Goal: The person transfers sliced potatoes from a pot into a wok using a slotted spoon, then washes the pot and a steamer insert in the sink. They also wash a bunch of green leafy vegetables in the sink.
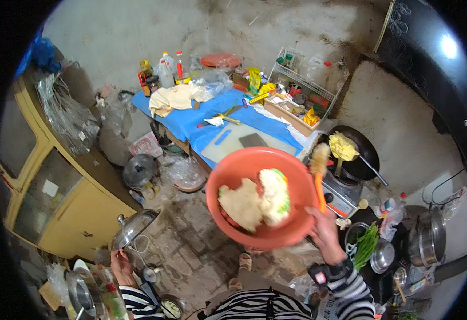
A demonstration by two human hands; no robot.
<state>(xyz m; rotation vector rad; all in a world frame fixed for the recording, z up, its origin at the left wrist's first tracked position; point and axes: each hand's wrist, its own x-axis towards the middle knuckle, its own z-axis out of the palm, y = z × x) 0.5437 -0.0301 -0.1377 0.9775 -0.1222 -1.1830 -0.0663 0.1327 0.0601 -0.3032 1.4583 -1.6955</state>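
Note:
My right hand (pixel 326 232) grips the rim of an orange-red plastic basin (pixel 297 234), held out over the floor in front of me. Inside the basin lie a beige cloth-like piece (pixel 241 204) and a pale, lumpy white mass (pixel 273 196) with green at its edge. A brush (pixel 320 176) with an orange handle shows just beyond the hand, beside the basin's rim; whether the hand touches it I cannot tell. Low at the left, my left hand (pixel 121 266) holds a domed metal pot lid (pixel 135 230) by its edge, the lid tilted with its knob to the left.
A blue-covered table (pixel 205 120) bears a cutting board (pixel 229 146), a cleaver (pixel 253 140), bottles and a tray of packets. A wok (pixel 367 150) stands on the stove (pixel 339 196) at right. Steel pots (pixel 427 238) and green vegetables (pixel 365 246) stand lower right. A yellow cabinet (pixel 69 208) borders the left.

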